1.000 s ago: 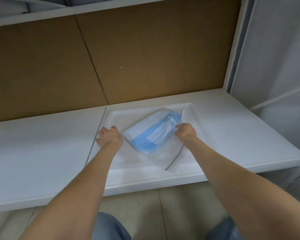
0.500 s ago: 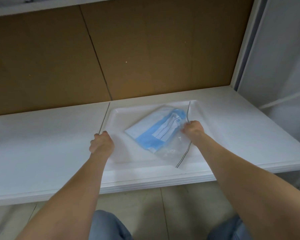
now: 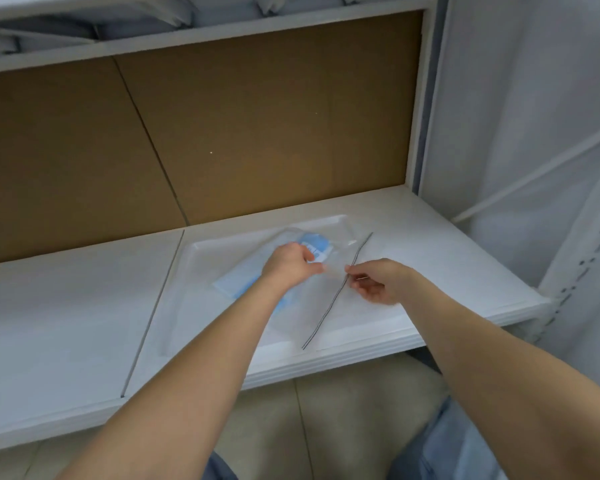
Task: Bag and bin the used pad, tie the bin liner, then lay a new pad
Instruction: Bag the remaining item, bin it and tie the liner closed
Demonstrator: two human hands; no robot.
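A white shelf [image 3: 66, 306] runs across the lower part of the view, with a thin dark seam [image 3: 153, 313] cutting it from back to front on the left side. Just right of the seam a shallow white tray [image 3: 194, 249] lies flat on the shelf. On the tray lies the folded blue and white pad [image 3: 244, 289], inside a clear bag [image 3: 302, 317] that is angled across the tray. The left hand [image 3: 290, 265] reaches over the pad with its fingers curled, and the thumb and forefinger pinch the bag's plastic near its mouth. Just beside it runs the bag's dark zip strip [image 3: 329, 306], slanting from the back right toward the front edge of the shelf. The right hand [image 3: 378, 282] pinches the bag at that strip, its fingertips close to those of the left hand. Behind the shelf stands a brown back panel [image 3: 257, 133], and at the far right hangs white fabric [image 3: 534, 133]
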